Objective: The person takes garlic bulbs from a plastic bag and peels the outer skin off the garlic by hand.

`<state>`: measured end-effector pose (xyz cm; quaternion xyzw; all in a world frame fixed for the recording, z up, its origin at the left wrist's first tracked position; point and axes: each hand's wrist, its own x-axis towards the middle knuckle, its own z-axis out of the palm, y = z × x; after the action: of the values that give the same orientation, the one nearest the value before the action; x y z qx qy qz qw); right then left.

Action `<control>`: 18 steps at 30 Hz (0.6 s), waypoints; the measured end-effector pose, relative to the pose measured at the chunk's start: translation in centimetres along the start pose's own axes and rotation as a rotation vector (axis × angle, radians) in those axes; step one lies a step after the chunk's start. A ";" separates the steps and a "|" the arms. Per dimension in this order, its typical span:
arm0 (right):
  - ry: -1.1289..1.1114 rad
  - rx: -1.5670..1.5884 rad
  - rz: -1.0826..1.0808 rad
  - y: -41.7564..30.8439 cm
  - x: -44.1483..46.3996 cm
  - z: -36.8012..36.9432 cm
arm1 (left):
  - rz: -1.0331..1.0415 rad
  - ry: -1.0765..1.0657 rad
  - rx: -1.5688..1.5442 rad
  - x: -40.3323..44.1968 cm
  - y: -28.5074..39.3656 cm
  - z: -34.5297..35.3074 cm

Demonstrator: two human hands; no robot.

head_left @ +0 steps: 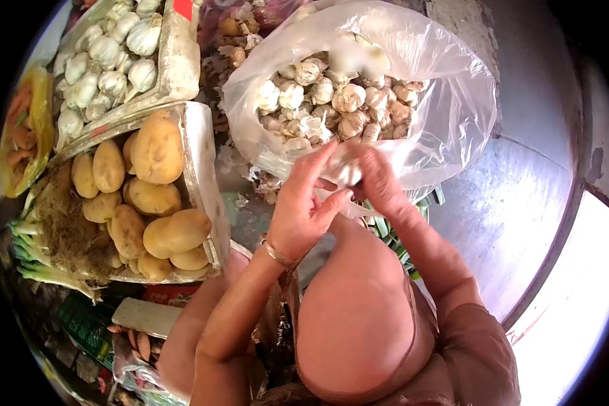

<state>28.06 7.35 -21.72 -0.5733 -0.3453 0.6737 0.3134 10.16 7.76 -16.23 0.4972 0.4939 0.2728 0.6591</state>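
A garlic bulb [347, 172] is held between my two hands, over the near edge of a clear plastic bag [446, 88]. My left hand [304, 199], with a bracelet at the wrist, curves round the bulb's left side, thumb and fingers apart. My right hand [379, 179] grips the bulb from the right with bent fingers, which partly hide it. Inside the bag lie several garlic bulbs [349, 98] with brownish, papery skins and some loose peel [308, 128].
A foam box of whiter garlic [105, 51] stands at the upper left, above a box of potatoes [157, 149]. Rooted green stalks [30, 247] and a yellow bag [42, 135] lie further left. My knee [355, 311] is below my hands.
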 end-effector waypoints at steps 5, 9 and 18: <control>-0.034 -0.100 -0.124 -3.4 -0.5 2.5 | 0.276 0.114 0.108 0.2 -2.5 0.3; 0.084 -0.318 -0.261 -3.1 0.6 1.9 | 0.129 0.142 -0.116 -0.2 -2.2 0.8; 0.369 -0.992 -0.556 -2.3 5.2 -5.8 | -0.424 0.119 -0.675 -1.1 -0.3 -1.6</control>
<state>33.05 13.53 -23.34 -0.6469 -0.6956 0.2140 0.2278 8.22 7.38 -16.10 0.1230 0.5054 0.3059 0.7974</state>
